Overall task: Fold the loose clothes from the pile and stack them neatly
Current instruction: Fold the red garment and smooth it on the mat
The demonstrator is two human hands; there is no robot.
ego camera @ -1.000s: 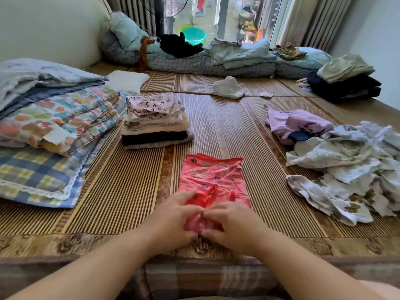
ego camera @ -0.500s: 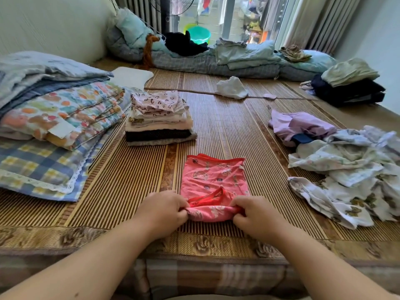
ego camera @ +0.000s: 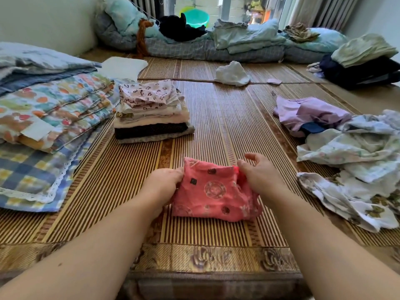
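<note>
Pink garment (ego camera: pixel 216 191): lay folded small on the bamboo mat (ego camera: pixel 216 118), near the centre, between both hands.
Left grip (ego camera: pixel 162 182): clenched on the garment's left edge.
Right grip (ego camera: pixel 258 176): pinched the garment's right edge, forefinger lifted loose.
Folded stack (ego camera: pixel 151 113): stood farther off and left of the garment, apart from it.
Loose pile (ego camera: pixel 355 161): lay crumpled at the right, well apart.
Quilts (ego camera: pixel 49 109): lay layered at the left, just beside the folded stack.

One camera only, worn on the person's head, looked forward and down along the woven mat (ego camera: pixel 216 126) toward the window (ego camera: pixel 236 9). It sat nearest the left hand (ego camera: pixel 164 184), right hand (ego camera: pixel 258 177) and pink garment (ego camera: pixel 216 191) between them.
</note>
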